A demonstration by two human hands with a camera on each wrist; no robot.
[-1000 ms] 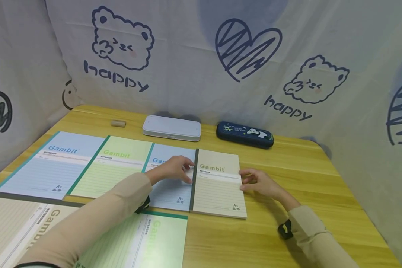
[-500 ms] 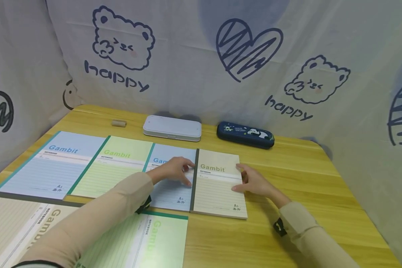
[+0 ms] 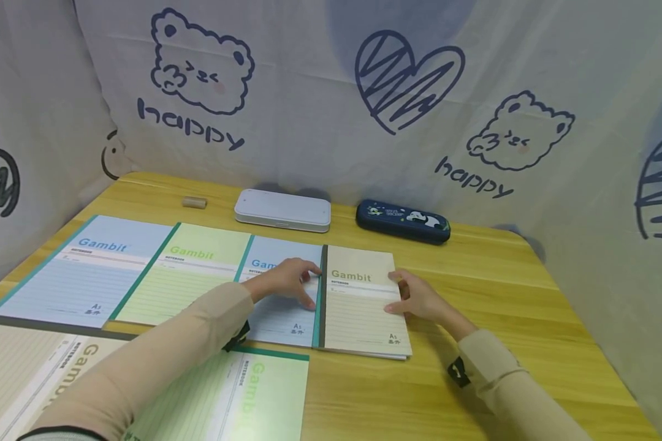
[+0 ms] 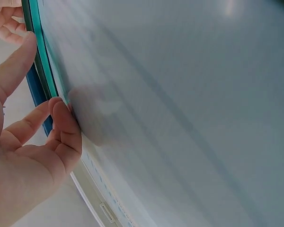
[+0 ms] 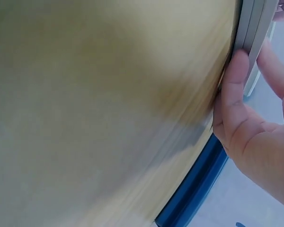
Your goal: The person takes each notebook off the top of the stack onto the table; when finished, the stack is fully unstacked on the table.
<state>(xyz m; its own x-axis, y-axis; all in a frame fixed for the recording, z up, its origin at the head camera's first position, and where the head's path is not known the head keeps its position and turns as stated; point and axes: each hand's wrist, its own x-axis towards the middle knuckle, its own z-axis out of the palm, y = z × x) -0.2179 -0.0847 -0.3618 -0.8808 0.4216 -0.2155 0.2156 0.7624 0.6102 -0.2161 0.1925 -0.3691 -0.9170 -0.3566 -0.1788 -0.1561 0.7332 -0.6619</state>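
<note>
A beige Gambit notebook lies on top of another notebook, whose teal spine shows as a strip along the beige one's left side. My right hand grips the beige notebook's right edge, thumb over the cover and fingers against the side. In the right wrist view, layered page edges stand between thumb and fingers. My left hand hovers over a blue notebook, its thumb and fingertips touching the spine side of the stack. The left wrist view shows the fingertips right at the teal spine.
Left of these lie a green notebook and another blue notebook. Nearer are a larger beige notebook and green notebook, partly under the left sleeve. Behind stand a white case, a navy panda case and a small tan cylinder.
My right hand has moved from beside the notebook's edge to grip it, thumb on the cover. The beige notebook has slid slightly right, uncovering the teal spine. My left hand stays in place.
</note>
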